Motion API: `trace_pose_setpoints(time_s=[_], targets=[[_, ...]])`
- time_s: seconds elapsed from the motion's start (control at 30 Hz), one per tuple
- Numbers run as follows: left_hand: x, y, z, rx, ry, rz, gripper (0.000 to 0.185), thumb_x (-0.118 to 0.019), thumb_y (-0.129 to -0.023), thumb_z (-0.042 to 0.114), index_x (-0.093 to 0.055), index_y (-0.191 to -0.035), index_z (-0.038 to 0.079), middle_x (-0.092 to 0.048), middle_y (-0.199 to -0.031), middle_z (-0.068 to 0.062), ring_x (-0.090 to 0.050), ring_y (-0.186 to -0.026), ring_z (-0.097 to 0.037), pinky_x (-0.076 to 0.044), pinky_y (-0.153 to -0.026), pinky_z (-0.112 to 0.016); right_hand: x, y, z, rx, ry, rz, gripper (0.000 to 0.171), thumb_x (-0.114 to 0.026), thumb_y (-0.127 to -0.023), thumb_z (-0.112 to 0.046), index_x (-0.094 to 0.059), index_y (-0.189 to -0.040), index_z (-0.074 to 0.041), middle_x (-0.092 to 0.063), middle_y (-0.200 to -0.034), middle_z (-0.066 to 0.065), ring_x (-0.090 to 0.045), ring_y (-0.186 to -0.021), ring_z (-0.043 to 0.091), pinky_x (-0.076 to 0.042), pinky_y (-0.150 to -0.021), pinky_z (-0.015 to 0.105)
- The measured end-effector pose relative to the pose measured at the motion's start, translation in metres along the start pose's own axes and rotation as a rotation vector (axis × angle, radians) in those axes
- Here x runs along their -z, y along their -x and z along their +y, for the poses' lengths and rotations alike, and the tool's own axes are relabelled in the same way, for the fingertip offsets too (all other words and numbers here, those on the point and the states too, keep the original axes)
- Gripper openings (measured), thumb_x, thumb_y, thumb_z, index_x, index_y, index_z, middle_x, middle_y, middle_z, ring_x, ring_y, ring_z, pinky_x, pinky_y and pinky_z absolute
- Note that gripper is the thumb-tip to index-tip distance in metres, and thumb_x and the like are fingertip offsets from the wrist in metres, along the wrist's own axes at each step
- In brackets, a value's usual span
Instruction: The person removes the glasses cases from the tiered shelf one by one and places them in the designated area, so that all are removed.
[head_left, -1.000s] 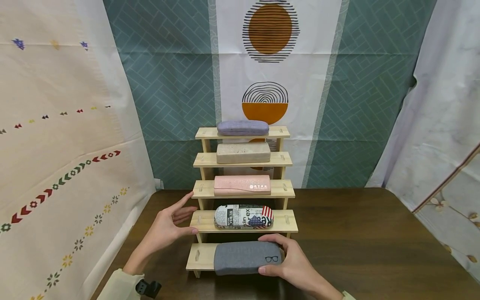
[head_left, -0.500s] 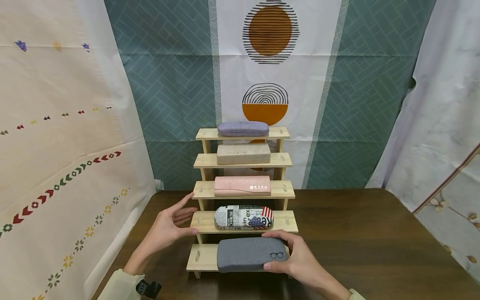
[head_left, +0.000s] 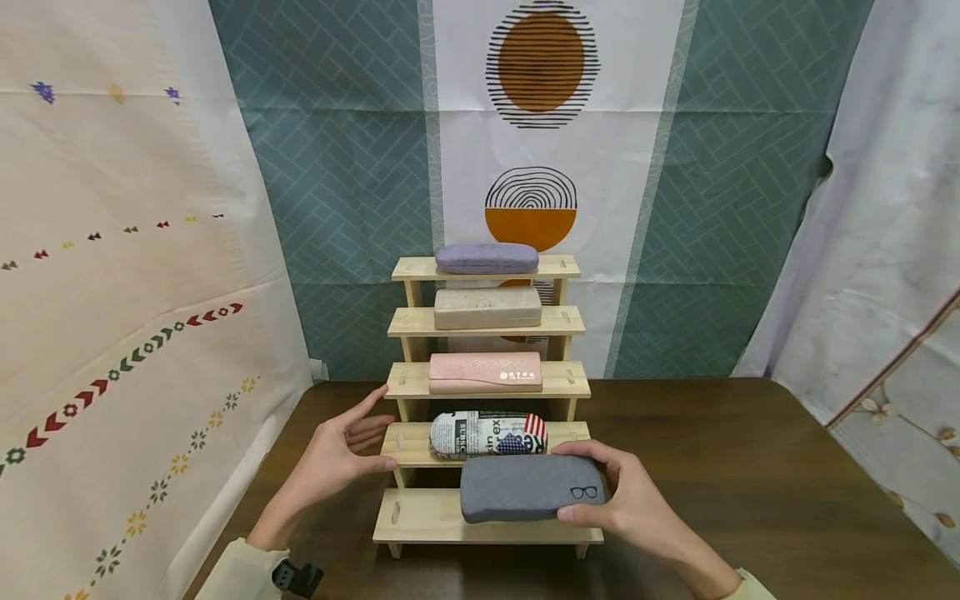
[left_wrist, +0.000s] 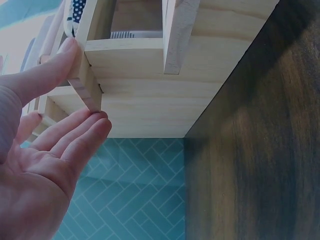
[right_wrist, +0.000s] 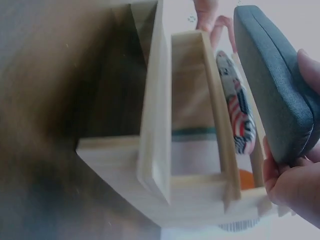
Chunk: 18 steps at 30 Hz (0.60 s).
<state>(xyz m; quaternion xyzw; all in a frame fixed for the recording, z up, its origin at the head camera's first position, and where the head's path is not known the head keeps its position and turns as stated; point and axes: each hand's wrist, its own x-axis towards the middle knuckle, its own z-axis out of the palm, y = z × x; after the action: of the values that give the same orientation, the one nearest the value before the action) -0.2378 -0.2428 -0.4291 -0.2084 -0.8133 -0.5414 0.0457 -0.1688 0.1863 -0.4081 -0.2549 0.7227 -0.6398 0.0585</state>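
My right hand (head_left: 626, 496) grips the right end of a grey fabric glasses case (head_left: 517, 490), thumb in front and fingers behind. The case, marked with a small glasses drawing, is held above the lowest tier of a wooden stepped rack (head_left: 416, 518). In the right wrist view the case (right_wrist: 272, 75) is tilted and apart from the boards. My left hand (head_left: 337, 450) holds the left end of the second-lowest board between thumb and fingers; the left wrist view shows the thumb and fingertips touching that board end (left_wrist: 86, 85).
On the higher tiers lie a newspaper-print case (head_left: 487, 434), a pink case (head_left: 485, 372), a beige case (head_left: 487, 307) and a purple case (head_left: 487, 258). The rack stands on a dark wooden table (head_left: 712, 467). Patterned cloths (head_left: 345, 167) hang behind and at both sides.
My right hand has lifted the grey glasses case off the lowest tier and moved it up and right. The left hand has stayed at the rack's left side.
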Motion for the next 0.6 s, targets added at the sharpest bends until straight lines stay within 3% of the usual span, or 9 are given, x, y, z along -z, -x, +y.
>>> trace_pose_setpoints(time_s=[0.13, 0.33, 0.6], targets=[[0.001, 0.000, 0.000, -0.001, -0.003, -0.002, 0.110, -0.096, -0.074, 0.002, -0.040, -0.165, 0.027, -0.067, -0.135, -0.019, -0.064, -0.127, -0.036, -0.057, -0.100, -0.039, 0.012, 0.002, -0.006, 0.020, 0.039, 0.028, 0.062, -0.086, -0.085, -0.002, -0.058, -0.139, 0.008, -0.065, -0.119, 0.025, -0.069, -0.092, 0.023, -0.062, -0.075, 0.032], [0.001, -0.001, 0.001, 0.006, -0.008, -0.002, 0.110, -0.096, -0.074, 0.002, -0.040, -0.164, 0.028, -0.067, -0.135, -0.020, -0.064, -0.127, -0.036, -0.056, -0.101, -0.045, 0.038, 0.005, -0.010, 0.092, 0.092, 0.066, 0.060, -0.084, -0.085, 0.004, -0.060, -0.139, 0.006, -0.068, -0.114, 0.022, -0.070, -0.091, 0.022, -0.062, -0.072, 0.032], [-0.001, 0.000, 0.002, 0.003, 0.000, -0.006, 0.106, -0.095, -0.076, 0.003, -0.041, -0.164, 0.023, -0.066, -0.136, -0.023, -0.063, -0.128, -0.040, -0.054, -0.102, -0.049, 0.076, 0.014, -0.012, 0.106, 0.179, 0.122, 0.059, -0.081, -0.087, 0.008, -0.059, -0.141, 0.003, -0.069, -0.117, 0.015, -0.068, -0.090, 0.021, -0.060, -0.073, 0.031]])
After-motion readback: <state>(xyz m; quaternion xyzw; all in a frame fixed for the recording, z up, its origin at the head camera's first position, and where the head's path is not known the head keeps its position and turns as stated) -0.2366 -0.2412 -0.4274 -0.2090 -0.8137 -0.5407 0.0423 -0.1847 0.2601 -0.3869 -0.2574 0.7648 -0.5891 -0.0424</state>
